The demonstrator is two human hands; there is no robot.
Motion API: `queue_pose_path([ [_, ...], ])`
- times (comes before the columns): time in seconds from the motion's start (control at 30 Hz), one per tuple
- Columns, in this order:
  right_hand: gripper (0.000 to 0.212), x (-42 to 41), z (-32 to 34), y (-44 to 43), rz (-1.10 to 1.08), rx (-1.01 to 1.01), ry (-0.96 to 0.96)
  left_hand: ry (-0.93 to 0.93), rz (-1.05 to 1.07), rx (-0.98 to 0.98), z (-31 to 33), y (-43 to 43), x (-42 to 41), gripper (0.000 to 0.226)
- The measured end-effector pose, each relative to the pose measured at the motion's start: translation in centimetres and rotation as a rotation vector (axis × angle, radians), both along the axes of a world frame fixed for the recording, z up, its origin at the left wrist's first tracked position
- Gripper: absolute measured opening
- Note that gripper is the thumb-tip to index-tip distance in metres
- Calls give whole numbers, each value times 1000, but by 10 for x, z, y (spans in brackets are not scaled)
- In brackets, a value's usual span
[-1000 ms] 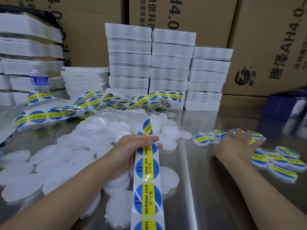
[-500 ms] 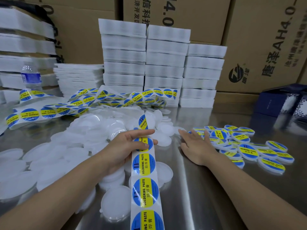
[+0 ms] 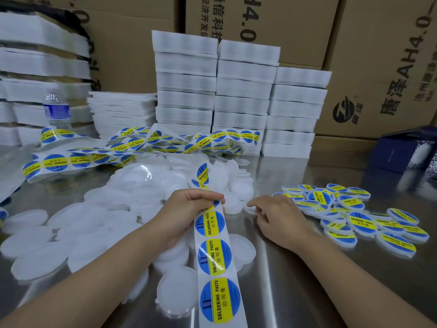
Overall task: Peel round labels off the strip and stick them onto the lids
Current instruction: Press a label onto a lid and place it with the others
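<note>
Right hand [image 3: 276,216] is pulled back off the labelled lids [image 3: 359,223], loose and empty now by a blank lid [image 3: 236,204] just right of the strip [image 3: 214,247], which is still pinched in the left hand [image 3: 189,209], so next lid's probably up.

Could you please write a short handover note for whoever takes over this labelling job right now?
Left hand grips the label strip near its upper end.
Right hand holds nothing, fingers relaxed, beside the labelled lids.
The plain white lids are heaped left and centre; the labelled lids lie to the right.
Done: one batch labelled.
Left: many plain white lids, with plenty of labels on the strip.
</note>
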State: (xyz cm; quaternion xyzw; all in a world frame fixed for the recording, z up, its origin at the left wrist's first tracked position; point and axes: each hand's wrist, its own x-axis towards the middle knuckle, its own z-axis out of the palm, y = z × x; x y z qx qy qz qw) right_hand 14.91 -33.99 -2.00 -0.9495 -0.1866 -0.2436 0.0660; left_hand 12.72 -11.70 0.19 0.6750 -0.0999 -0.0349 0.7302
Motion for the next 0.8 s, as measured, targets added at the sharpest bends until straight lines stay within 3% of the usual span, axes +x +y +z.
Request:
queue_pose_path([
  [0.23, 25, -19, 33, 13, 23, 265, 12, 1, 227, -100, -1, 0, 5, 27],
  [0.37, 19, -49, 58, 33, 221, 526, 332, 2, 348, -126, 1, 3, 9, 24],
  [0.47, 32, -73, 63, 50, 327, 395, 553, 12, 388, -183, 3, 5, 9, 25],
  [0.57, 38, -81, 63, 57, 352, 316, 576, 34, 422, -259, 5, 7, 9, 25],
  [0.7, 35, -81, 71, 56, 526, 658, 782, 110, 414, -343, 7, 9, 11, 10],
  [0.8, 31, -81, 74, 54, 569, 771, 803, 129, 389, -335, 8, 9, 11, 13],
])
